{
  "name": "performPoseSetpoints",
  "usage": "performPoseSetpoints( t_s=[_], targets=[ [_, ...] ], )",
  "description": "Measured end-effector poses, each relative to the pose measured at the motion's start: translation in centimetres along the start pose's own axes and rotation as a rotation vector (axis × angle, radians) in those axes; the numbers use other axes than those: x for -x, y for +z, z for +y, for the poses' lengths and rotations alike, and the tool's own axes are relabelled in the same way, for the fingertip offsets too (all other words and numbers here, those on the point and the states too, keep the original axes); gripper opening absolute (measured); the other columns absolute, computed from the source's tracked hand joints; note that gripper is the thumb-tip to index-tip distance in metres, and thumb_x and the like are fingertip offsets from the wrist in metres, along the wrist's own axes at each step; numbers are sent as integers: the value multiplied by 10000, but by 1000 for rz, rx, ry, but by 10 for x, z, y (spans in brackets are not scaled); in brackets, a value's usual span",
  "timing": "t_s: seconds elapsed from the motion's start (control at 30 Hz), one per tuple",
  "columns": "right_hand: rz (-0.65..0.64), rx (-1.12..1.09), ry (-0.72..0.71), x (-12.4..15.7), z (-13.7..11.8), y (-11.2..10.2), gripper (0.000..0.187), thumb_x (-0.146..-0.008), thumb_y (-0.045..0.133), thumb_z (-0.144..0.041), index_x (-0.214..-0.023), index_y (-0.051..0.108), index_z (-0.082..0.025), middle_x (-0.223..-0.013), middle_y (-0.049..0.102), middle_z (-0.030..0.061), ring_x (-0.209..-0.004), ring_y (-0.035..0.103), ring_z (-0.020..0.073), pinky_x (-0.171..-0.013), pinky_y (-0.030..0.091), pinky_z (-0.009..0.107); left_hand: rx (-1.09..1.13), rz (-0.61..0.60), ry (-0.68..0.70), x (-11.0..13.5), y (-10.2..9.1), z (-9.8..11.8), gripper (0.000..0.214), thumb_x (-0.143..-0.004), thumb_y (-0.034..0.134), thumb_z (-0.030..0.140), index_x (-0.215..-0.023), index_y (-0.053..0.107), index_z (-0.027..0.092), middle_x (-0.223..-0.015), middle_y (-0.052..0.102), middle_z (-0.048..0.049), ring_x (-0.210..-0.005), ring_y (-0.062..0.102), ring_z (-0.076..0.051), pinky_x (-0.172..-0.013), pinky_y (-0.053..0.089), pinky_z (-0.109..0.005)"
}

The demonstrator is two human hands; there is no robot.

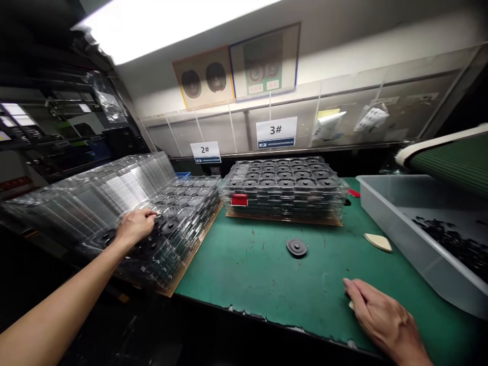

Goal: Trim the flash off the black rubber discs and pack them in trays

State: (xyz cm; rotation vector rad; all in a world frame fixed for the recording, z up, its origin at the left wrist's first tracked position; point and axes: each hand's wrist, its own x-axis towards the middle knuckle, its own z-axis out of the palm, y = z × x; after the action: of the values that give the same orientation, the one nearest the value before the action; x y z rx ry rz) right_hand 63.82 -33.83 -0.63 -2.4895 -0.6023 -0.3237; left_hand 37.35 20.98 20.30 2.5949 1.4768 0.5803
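Note:
My left hand is over the near end of the left stack of transparent plastic trays, its fingers closed in a pinch. What they hold, if anything, is hidden; a small whitish edge shows at the fingertips. Black round parts sit in the pockets around it. Low on the right, my right hand rests close to the green mat, fingers curled in. A bit of something pale shows beneath them, too little to name. Between the hands, a single dark round disc with a central knob lies on the mat.
Another tray stack with a red tag stands at the back, filled with black discs. On the right are a cream wedge-shaped piece, a translucent bin of small black parts, and a green conveyor belt.

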Motion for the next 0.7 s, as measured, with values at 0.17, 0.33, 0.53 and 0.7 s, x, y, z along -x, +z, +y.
performPoseSetpoints(
  t_s=[0.17, 0.33, 0.53, 0.7],
  targets=[
    [-87, 20, -11, 1, -11, -5, 499, -1004, 392, -598, -683, 577, -264, -723, 684, 46, -647, 645, 225, -564, 361, 303, 260, -16, 358, 48, 17, 96, 286, -993, 632, 394, -1172, 705, 183, -1265, 713, -90, -1199, 657, -279, -1061, 520, -543],
    [-60, 48, -41, 1, -17, -10, 480, -1038, 376, -537, -698, 541, -240, -724, 675, 34, -634, 610, 196, -583, 313, 292, 430, -286, 598, 137, 117, 202, 225, -976, 669, 371, -1107, 721, 196, -1172, 745, -80, -1060, 706, -229, -984, 580, -476],
    [-24, 65, -76, 1, -20, -11, 475, -1074, 370, -485, -714, 532, -221, -724, 667, 17, -644, 595, 168, -606, 287, 286, 476, -208, 481, 210, 214, 282, 460, -925, 711, 456, -1295, 644, 191, -1506, 549, -148, -1411, 486, -372, -1168, 387, -665],
    [-8, 77, -87, 1, -22, -14, 461, -1091, 396, -426, -713, 544, -208, -717, 652, 9, -623, 559, 144, -599, 264, 293, 655, -126, 620, 232, 206, 295, 239, -986, 649, 332, -1172, 679, 185, -1210, 708, -97, -1111, 681, -260, -988, 573, -515]
  ],
)
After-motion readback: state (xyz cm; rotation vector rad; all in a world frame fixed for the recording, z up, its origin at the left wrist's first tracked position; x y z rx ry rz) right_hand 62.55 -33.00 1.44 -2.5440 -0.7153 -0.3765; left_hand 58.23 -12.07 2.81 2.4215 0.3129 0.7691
